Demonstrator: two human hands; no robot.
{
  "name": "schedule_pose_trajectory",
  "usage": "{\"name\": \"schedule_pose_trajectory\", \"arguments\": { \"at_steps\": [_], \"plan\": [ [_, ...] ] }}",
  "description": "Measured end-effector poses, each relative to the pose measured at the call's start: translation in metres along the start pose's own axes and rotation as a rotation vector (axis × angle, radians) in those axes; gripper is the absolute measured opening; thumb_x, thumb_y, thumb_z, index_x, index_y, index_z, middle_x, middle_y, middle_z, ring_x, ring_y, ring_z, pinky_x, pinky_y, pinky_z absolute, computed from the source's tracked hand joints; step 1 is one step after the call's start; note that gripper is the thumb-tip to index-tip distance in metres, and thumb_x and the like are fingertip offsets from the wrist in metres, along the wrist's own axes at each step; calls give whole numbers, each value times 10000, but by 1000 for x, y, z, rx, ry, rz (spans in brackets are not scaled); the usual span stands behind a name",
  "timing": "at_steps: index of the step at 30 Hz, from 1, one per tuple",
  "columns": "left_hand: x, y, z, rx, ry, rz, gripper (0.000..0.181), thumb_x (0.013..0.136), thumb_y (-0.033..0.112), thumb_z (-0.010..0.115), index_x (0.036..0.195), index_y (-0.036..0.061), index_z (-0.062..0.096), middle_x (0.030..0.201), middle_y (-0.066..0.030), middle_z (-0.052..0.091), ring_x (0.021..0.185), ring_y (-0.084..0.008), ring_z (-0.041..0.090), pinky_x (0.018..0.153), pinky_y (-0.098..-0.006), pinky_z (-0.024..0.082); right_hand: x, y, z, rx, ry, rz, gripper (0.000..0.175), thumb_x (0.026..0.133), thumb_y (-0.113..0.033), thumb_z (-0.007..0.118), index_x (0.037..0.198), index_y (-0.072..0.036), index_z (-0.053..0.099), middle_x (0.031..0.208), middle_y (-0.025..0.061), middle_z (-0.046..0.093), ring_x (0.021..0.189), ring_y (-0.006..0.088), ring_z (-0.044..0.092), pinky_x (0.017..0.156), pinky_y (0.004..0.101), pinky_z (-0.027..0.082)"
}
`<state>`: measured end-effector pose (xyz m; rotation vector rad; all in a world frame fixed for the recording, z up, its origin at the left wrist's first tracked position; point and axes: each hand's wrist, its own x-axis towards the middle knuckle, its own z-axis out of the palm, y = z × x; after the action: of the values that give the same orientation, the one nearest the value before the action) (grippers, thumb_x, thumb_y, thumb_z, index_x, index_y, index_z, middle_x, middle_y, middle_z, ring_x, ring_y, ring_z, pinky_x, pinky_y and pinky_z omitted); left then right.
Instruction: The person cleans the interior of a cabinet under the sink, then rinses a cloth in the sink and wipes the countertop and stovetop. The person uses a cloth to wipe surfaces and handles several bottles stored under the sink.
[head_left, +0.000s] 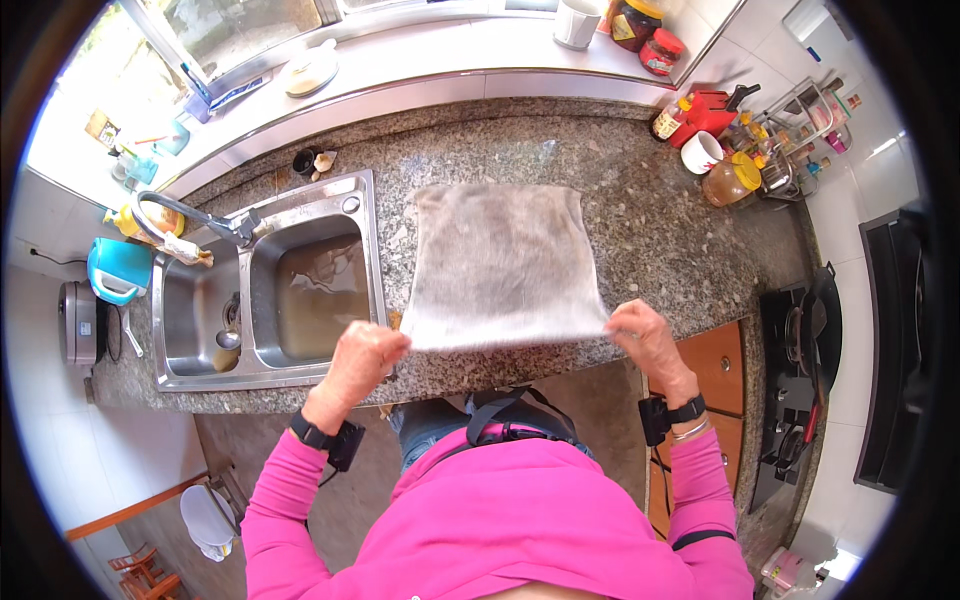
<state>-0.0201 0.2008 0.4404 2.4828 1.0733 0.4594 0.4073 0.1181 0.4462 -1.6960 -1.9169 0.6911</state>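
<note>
A greyish-white cloth (506, 255) is spread out over the speckled granite countertop (630, 217), darker and stained toward its far side. My left hand (367, 352) pinches its near left corner between thumb and fingers. At the near right corner, my right hand (645, 334) grips the cloth in the same way. The near edge is stretched between both hands and looks slightly lifted and blurred. The far edge lies on the granite.
Left of the cloth is a double stainless-steel sink (262, 379) with cloudy water in its right basin and a faucet (232, 225). A white mug (701, 153) and jars (731, 180) stand back right. A gas stove (776, 390) with a wok (827, 322) lies far right.
</note>
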Motion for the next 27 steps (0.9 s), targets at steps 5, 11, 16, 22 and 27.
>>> {"name": "schedule_pose_trajectory", "arguments": {
  "at_steps": [5,11,16,22,27],
  "plan": [
    [-8,-9,-9,-269,-129,-341,130,833,91,715,956,53,726,854,-95,722,743,-198,690,679,-317,534,6,14,-2,100,-199,91,96,832,-72,699,919,-35,683,800,53,577,759,183,605,681,320,497],
    [69,-60,1,-525,505,-447,540,891,213,698,1366,56,496,1226,-162,626,1028,-252,652,899,-356,520,90,16,17,350,390,193,425,876,-124,677,1269,-22,551,1230,126,616,1079,202,618,903,342,524],
    [39,-87,60,-156,325,-445,582,929,326,627,1391,14,458,1394,-185,495,1240,-309,520,1032,-391,422,110,10,75,-244,-20,-329,613,826,-302,738,1386,-203,509,1463,104,441,1360,351,383,1118,501,324],
    [-1,-83,132,-469,433,-646,550,1004,203,431,1480,-40,299,1534,-209,326,1431,-314,306,1175,-355,222,163,13,152,-416,-199,-494,721,794,-638,628,1398,-267,493,1555,95,311,1434,380,245,1131,658,123],
    [-4,-70,131,-822,544,-712,559,1046,297,318,1475,-61,302,1524,-186,353,1420,-271,317,1170,-344,214,155,-12,195,-307,-411,-820,708,792,-670,599,1403,-338,467,1575,55,275,1448,380,206,1119,692,101]
  ]
}}
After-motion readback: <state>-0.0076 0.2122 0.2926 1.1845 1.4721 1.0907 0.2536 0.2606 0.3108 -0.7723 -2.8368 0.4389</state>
